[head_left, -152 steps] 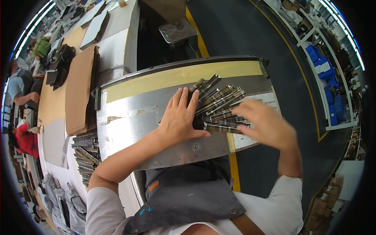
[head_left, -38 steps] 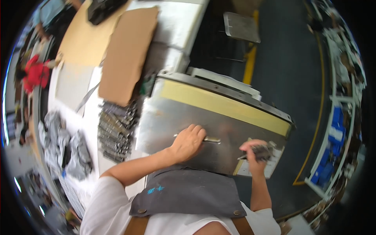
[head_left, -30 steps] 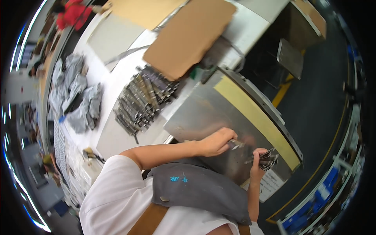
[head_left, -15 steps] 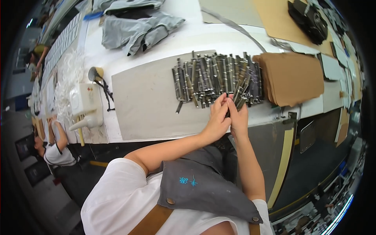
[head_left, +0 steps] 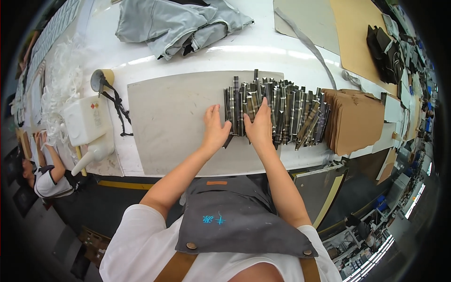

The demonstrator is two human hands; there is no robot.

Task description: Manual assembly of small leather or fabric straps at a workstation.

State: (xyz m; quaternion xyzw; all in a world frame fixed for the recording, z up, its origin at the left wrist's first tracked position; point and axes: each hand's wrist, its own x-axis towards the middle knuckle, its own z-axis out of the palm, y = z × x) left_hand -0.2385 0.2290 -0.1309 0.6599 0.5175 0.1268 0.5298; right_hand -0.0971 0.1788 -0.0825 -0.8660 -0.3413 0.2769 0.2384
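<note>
A dense row of narrow, dark plaid strips (head_left: 287, 113) lies side by side on a grey board (head_left: 176, 124); their material I cannot make out for sure. At the left end of the row is my left hand (head_left: 215, 129), fingers stretched out and thumb toward the strips, nothing in its grasp. My right hand (head_left: 259, 126) rests over the left part of the row, open, thumb apart from the straight fingers. One loose dark strip (head_left: 228, 141) pokes out at a slant between my hands. On the right side, a few strips lie diagonally on top of the others.
Brown sheets (head_left: 354, 122) are stacked right of the strips. To the left stand a white plastic jug (head_left: 87, 121), a tape roll (head_left: 102, 80) with black cord, and tangled white strips (head_left: 61, 89). Grey fabric (head_left: 181, 26) lies at the back. Another person (head_left: 51, 169) works far left.
My hands have parted and moved left from the right side of the row. The bundle of strips they held is let go, with some strips lying slanted on the row.
</note>
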